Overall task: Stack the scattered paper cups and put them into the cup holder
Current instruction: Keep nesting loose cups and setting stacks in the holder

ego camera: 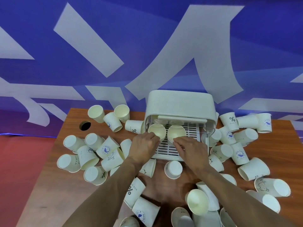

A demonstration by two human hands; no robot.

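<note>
On the holder's (180, 104) slatted tray (194, 128), at the far middle of the table (49, 185), both hands are busy, and I read this as the loading step. The left hand (144, 145) grips a single cup (157, 131), its fingers (155, 138) curled round the lower wall. The right hand (191, 149) grips a short stack (176, 132) just beside it, fingers (177, 142) wrapped at the nested rims. Both mouths tilt toward the camera, side by side under the front lip of the holder's white hood. I cannot tell whether either base rests on the slats or hangs just above them.

I judge the job far from done. Loose cups (173, 169) lie all round the holder, to its left, to its right and along the near edge. Most lie on their sides, a few stand mouth down, and many lean on one another.

The next move, as I see it, calls for nesting the single cup into the stack, or setting both down square on the tray. Then comes letting go without tipping them. The hood hangs low over the back, so anything going deeper has to pass under its lip. I would keep the squeeze light, since thin paper walls likely dent.

The cups are cream-white paper, tapered, with rolled rims and plain insides. Some carry a bold percent sign, some a round blue badge, some a small line drawing.
</note>
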